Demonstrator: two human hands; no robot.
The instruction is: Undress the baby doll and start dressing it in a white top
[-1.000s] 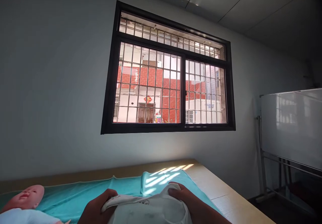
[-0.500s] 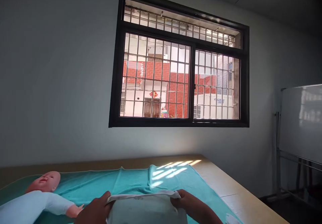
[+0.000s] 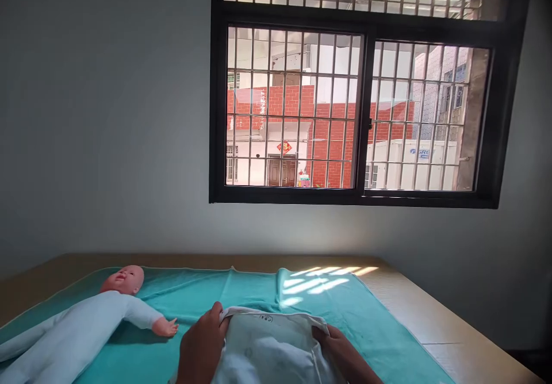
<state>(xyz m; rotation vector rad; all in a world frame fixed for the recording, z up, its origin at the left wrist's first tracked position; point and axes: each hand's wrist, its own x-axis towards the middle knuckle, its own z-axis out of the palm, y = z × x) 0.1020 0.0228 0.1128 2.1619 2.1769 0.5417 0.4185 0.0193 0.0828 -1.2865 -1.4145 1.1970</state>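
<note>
Lowered toward the towel (image 3: 194, 298), both hands, left hand (image 3: 202, 346) and right hand (image 3: 342, 354), seemingly keep closed grips on the white garment (image 3: 269, 346).

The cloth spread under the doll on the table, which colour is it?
The cloth is turquoise, seen best in the head view.

Doll (image 3: 86, 329) lies on blanket (image 3: 241, 289), left of garment (image 3: 269, 349).

Daylight enters through the barred window (image 3: 357, 111), leaving the wall (image 3: 103, 114) dim and grey, casting striped sun patches on the teal cloth (image 3: 319, 283), with sharp focus and slight wide-angle bending at the edges.
</note>
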